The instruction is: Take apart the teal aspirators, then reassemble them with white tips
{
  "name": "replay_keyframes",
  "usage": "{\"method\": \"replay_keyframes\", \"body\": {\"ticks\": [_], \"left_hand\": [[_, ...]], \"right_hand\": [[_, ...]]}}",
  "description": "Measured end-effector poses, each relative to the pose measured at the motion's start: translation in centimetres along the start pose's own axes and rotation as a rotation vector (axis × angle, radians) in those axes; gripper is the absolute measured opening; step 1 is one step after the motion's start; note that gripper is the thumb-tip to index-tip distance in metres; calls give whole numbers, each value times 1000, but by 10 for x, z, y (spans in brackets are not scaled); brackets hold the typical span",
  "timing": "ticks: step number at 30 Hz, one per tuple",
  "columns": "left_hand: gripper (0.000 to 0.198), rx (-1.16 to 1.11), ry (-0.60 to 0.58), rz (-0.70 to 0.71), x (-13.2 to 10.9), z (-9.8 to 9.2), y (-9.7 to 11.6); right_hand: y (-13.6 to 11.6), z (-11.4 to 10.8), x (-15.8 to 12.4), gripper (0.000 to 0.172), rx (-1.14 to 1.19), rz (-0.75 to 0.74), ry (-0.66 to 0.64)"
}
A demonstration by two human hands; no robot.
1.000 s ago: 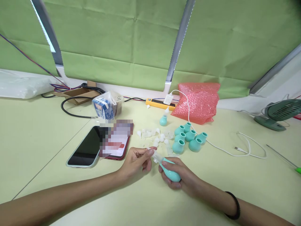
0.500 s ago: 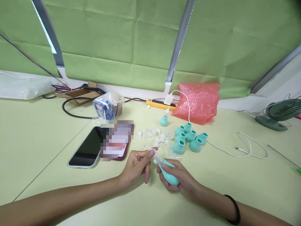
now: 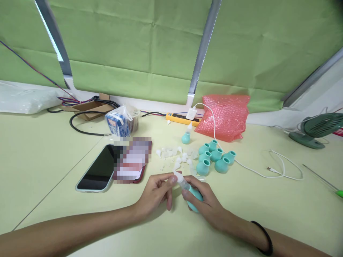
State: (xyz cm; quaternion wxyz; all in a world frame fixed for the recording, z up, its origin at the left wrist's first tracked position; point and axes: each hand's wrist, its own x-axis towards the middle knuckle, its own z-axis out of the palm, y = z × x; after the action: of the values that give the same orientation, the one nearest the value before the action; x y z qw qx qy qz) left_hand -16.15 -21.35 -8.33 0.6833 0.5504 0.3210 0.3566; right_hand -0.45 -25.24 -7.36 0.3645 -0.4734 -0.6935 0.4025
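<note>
My right hand (image 3: 205, 198) is wrapped round a teal rubber bulb (image 3: 194, 198), with its index finger over the top. A translucent tube (image 3: 184, 184) sticks out of the bulb's neck toward the left. At the tube's far end, a white nozzle tip (image 3: 178, 175) is pinched between the thumb and index finger of my left hand (image 3: 160, 191). Beyond the hands lie loose white tips (image 3: 184, 157) and clear tubes (image 3: 168, 152). To their right stand several teal bulbs (image 3: 203, 167) with open necks. One nasal aspirator (image 3: 185, 137), bulb and tip joined, stands upright farther back.
Two phones lie at the left, one dark (image 3: 97, 169) and one lit (image 3: 134, 160). A yellow power strip (image 3: 177, 118), a pink bubble-wrap bag (image 3: 225, 117) and a bagged blue box (image 3: 118, 121) are behind. A white cable (image 3: 257, 174), screwdriver (image 3: 320, 177) and green fan (image 3: 318, 126) occupy the right.
My right fingers have shifted up over the bulb, toward the tube. The white tip now shows more clearly at the tube's end in my left fingers.
</note>
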Motion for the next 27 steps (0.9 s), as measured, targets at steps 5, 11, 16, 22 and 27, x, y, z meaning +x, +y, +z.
{"method": "replay_keyframes", "body": {"ticks": [5,11,16,22,27], "left_hand": [[31,40,90,42,-1,1,2],[35,105,-57,40,-2,-1,1],[30,144,-83,44,-1,-2,0],[29,300,-134,138,-6,0,-2],[48,463,-181,417,-14,-2,-6]], "right_hand": [[14,-2,1,24,-583,-313,179],[25,-6,2,27,-985,-526,285],[20,-9,1,27,-886,-578,256],[6,-9,-3,19,-679,-398,67],[-11,-19,-2,19,-583,-402,65]]}}
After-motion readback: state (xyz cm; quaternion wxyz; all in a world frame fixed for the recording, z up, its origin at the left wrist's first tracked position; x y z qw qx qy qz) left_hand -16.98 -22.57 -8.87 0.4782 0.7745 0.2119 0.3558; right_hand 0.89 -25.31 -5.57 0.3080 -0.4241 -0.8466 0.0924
